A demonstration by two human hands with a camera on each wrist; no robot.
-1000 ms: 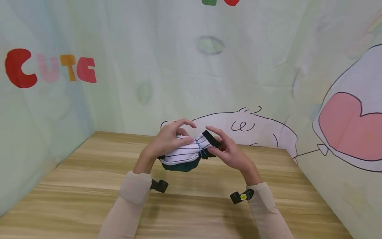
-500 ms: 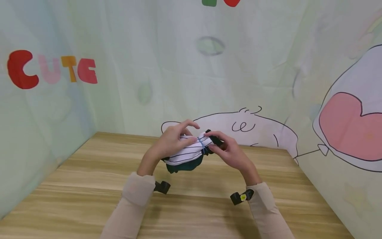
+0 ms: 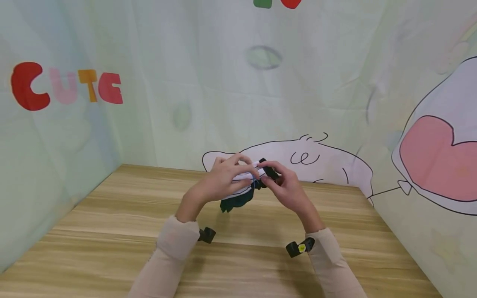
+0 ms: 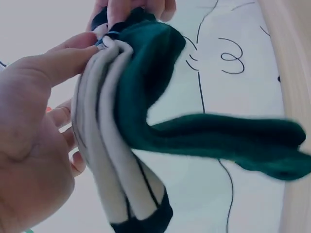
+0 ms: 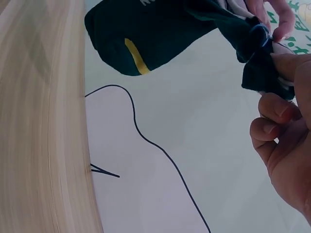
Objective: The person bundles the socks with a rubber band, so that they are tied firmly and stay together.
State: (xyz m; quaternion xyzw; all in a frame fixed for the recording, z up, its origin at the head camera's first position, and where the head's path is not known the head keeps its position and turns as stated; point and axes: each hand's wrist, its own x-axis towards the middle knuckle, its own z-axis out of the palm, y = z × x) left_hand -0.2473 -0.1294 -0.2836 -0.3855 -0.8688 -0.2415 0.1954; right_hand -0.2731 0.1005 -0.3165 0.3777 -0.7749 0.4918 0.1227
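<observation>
A bundle of socks, white striped ones point(image 4: 92, 107) with dark ends and dark green ones point(image 4: 133, 92), hangs in the air between both hands. A thin blue rubber band point(image 4: 112, 35) cinches it near one end. My left hand point(image 3: 220, 178) has thumb and finger at that band, pinching there; its other fingers lie behind the striped socks in the left wrist view. With thumb and fingers my right hand point(image 3: 287, 188) grips the gathered end beyond the band. A green sock point(image 5: 146, 34) with a yellow stripe dangles free in the right wrist view.
Below the hands stretches a wood-grain table point(image 3: 238, 265). Printed cloth walls point(image 3: 156, 82) enclose it at the back and both sides. Black wrist cameras point(image 3: 297, 249) sit at the sleeve cuffs.
My left hand has shifted right along the bundle, and its fingers have come down to the rubber band. My right hand's index finger has closed onto the gathered end.
</observation>
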